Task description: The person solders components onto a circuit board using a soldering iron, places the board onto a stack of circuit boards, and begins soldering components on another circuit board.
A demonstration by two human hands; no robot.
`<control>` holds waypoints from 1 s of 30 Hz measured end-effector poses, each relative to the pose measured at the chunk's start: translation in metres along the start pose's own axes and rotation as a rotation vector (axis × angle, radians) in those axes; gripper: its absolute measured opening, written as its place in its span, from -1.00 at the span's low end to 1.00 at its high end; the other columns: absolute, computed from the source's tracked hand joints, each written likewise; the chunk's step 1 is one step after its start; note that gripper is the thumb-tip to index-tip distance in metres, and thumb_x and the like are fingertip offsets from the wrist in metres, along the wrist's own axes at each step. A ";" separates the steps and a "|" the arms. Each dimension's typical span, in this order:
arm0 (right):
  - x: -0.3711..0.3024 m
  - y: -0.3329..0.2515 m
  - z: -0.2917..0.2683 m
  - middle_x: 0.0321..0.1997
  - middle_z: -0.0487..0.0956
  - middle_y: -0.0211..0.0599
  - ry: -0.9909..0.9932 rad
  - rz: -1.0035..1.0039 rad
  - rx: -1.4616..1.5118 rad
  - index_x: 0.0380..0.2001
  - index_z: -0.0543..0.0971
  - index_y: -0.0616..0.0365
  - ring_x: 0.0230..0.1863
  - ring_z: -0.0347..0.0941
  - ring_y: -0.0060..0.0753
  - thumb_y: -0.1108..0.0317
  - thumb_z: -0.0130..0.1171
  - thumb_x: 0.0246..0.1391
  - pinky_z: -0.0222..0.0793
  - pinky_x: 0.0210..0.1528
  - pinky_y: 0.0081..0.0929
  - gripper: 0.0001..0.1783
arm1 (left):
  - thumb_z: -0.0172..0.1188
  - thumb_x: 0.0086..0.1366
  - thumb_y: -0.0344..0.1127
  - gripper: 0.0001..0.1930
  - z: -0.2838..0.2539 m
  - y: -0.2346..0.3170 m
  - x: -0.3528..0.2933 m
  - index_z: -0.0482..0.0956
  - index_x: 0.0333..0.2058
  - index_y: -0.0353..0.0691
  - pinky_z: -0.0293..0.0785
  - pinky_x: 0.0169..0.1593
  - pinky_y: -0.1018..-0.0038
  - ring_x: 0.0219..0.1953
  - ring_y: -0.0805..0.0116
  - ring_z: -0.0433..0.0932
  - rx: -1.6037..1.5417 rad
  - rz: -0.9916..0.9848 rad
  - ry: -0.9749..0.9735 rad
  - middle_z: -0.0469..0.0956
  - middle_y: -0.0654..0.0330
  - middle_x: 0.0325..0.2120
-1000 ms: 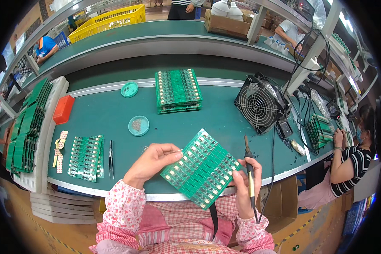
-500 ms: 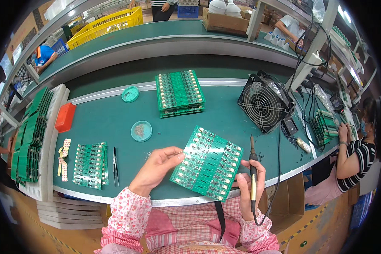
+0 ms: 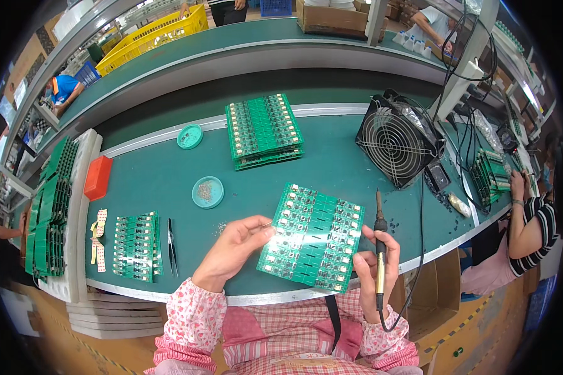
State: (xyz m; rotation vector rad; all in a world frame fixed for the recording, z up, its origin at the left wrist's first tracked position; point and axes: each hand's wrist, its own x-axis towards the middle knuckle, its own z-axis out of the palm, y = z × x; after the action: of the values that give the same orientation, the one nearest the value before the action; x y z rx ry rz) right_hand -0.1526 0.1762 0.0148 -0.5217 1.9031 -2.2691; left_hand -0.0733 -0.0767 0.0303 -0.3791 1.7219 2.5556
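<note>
A green circuit board panel [image 3: 311, 239] with rows of small parts is held up, tilted, above the bench's front edge. My left hand [image 3: 234, 247] pinches its left edge between thumb and fingers; a thin, light sliver shows at these fingertips, too small to name. My right hand [image 3: 378, 269] is closed round a soldering iron [image 3: 380, 250], its tip pointing up and away from the board. Fingers of this hand are also close against the board's right edge; whether they grip it I cannot tell.
Boards [image 3: 264, 130] are stacked at the back, beside a black fan [image 3: 394, 144]. Two round teal dishes [image 3: 207, 192], tweezers [image 3: 172, 247], more boards [image 3: 135, 247], paper strips [image 3: 98, 240] and a red box [image 3: 97, 178] lie leftward. A co-worker [image 3: 525, 231] sits at right.
The board has turned slightly and come a little more upright in my hands. The soldering iron still points up. My view has shifted slightly.
</note>
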 end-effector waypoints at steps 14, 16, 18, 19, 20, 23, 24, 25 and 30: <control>0.003 -0.001 -0.001 0.28 0.32 0.13 -0.011 -0.002 -0.065 0.15 0.22 0.26 -0.31 0.52 -0.69 0.60 0.17 0.12 0.47 -0.23 -0.72 -0.44 | 0.12 0.41 -0.27 -0.72 0.001 -0.001 0.001 0.51 -0.06 -0.38 0.41 0.01 0.56 -0.13 0.56 0.52 0.043 -0.025 -0.011 0.60 0.23 -0.17; 0.003 -0.004 -0.001 0.27 0.35 0.05 -0.007 0.007 -0.100 0.15 0.24 0.24 -0.39 0.45 -0.79 0.58 0.19 0.11 0.42 -0.30 -0.79 -0.44 | 0.12 0.41 -0.27 -0.72 0.002 -0.001 0.001 0.51 -0.06 -0.38 0.41 0.01 0.56 -0.13 0.56 0.52 0.050 -0.025 -0.015 0.60 0.23 -0.17; 0.003 -0.005 0.000 0.26 0.36 0.02 -0.010 0.011 -0.104 0.15 0.24 0.23 -0.43 0.40 -0.82 0.57 0.19 0.11 0.38 -0.35 -0.81 -0.45 | 0.11 0.41 -0.30 -0.74 0.001 -0.002 0.000 0.51 -0.07 -0.38 0.49 -0.05 0.57 -0.17 0.56 0.56 0.052 -0.008 -0.012 0.60 0.24 -0.20; 0.003 -0.005 0.001 0.26 0.37 -0.02 -0.009 0.014 -0.109 0.15 0.25 0.23 -0.46 0.35 -0.85 0.57 0.20 0.11 0.35 -0.39 -0.84 -0.45 | 0.11 0.41 -0.30 -0.74 0.001 -0.002 -0.001 0.51 -0.07 -0.38 0.49 -0.05 0.57 -0.17 0.56 0.56 0.051 -0.005 -0.008 0.60 0.24 -0.20; 0.003 -0.004 0.001 0.26 0.37 -0.02 -0.009 0.013 -0.112 0.15 0.25 0.23 -0.46 0.35 -0.85 0.57 0.20 0.11 0.35 -0.39 -0.84 -0.45 | 0.10 0.41 -0.29 -0.73 0.001 -0.003 0.000 0.51 -0.06 -0.38 0.49 -0.05 0.57 -0.17 0.56 0.56 0.055 -0.009 -0.015 0.60 0.24 -0.20; 0.003 0.001 0.000 0.24 0.39 -0.05 0.004 0.006 -0.097 0.14 0.26 0.23 -0.49 0.30 -0.87 0.56 0.20 0.12 0.29 -0.43 -0.85 -0.46 | 0.10 0.41 -0.27 -0.72 -0.002 -0.008 0.003 0.51 -0.06 -0.37 0.49 -0.05 0.58 -0.18 0.57 0.56 0.058 -0.015 -0.035 0.60 0.25 -0.20; 0.003 0.002 0.000 0.23 0.40 -0.06 0.010 -0.005 -0.101 0.14 0.26 0.23 -0.51 0.28 -0.87 0.56 0.20 0.11 0.29 -0.44 -0.85 -0.46 | 0.09 0.42 -0.26 -0.72 -0.003 -0.008 0.003 0.51 -0.05 -0.37 0.48 -0.05 0.58 -0.18 0.57 0.56 0.060 -0.019 -0.049 0.60 0.25 -0.20; 0.003 0.003 0.000 0.22 0.41 -0.07 0.016 -0.016 -0.105 0.13 0.27 0.23 -0.52 0.27 -0.88 0.56 0.20 0.11 0.28 -0.45 -0.86 -0.47 | 0.09 0.42 -0.26 -0.72 -0.002 -0.007 0.003 0.51 -0.05 -0.37 0.48 -0.05 0.58 -0.18 0.57 0.56 0.057 -0.019 -0.048 0.60 0.25 -0.20; 0.005 0.004 0.001 0.20 0.43 -0.07 0.008 -0.035 -0.136 0.12 0.28 0.24 -0.53 0.26 -0.88 0.54 0.21 0.12 0.27 -0.46 -0.85 -0.49 | 0.10 0.41 -0.24 -0.71 -0.003 -0.004 0.003 0.51 -0.05 -0.36 0.48 -0.04 0.59 -0.17 0.56 0.56 0.054 -0.012 -0.045 0.60 0.26 -0.20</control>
State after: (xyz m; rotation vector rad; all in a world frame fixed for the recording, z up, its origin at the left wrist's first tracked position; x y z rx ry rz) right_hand -0.1575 0.1727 0.0119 -0.5680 2.0787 -2.1754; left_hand -0.0745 -0.0782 0.0247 -0.3264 1.7637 2.4833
